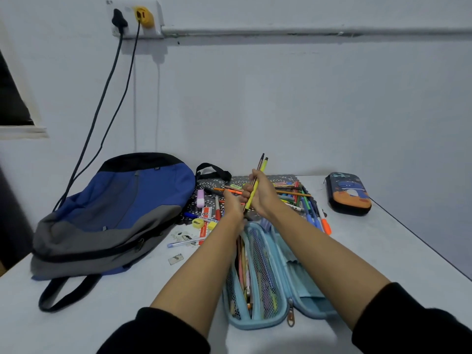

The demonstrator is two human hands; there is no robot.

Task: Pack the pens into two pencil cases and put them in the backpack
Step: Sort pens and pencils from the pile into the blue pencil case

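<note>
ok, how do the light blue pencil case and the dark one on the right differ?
The light blue pencil case lies unzipped, spread open, pens inside; the dark pencil case is closed. Light blue sits near, between the forearms; dark sits farther back at right, untouched. Light blue is plain; dark bears an orange print. Both lie flat on the table.

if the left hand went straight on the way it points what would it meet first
Probably the orange pen lying on the patterned mat, just beyond the left hand, which points away toward the wall. Depth is hard to judge; the hand may already touch it.
</note>
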